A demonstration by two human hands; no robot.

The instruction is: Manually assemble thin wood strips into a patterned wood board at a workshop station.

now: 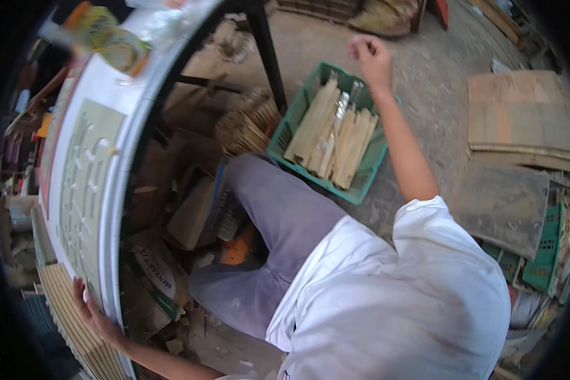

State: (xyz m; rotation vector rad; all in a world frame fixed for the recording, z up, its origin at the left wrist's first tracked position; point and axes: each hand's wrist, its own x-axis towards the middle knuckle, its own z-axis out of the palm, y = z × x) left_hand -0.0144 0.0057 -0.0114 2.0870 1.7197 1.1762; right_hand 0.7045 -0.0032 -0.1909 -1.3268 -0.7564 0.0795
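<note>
- The right hand (pixel 370 58), upper centre of the frame, hangs in the air with its fingers curled inward; from where I stand, I cannot tell whether anything is pinched inside.
- The left hand (pixel 98 322), lower left, lies with fingers stretched out along the edge of the white table (pixel 100 81), beside the ribbed tan slats (pixel 76 313) (a light touch, by the look of it, closed around nothing).
- My worry: a low, careless swing of the right hand could catch the rim of the green crate (pixel 278 152) and jostle the pale strips (pixel 354 149), which look loosely laid. A hard leftward push by the left hand could shift the slats.
- Those pale strips sit inside the crate, centre of the frame, below and left of the right hand, near but not touching it.
- Farther out, a stencil board (pixel 85 190) lies on the table at left; flattened cardboard (pixel 519 117) lies at upper right.
</note>
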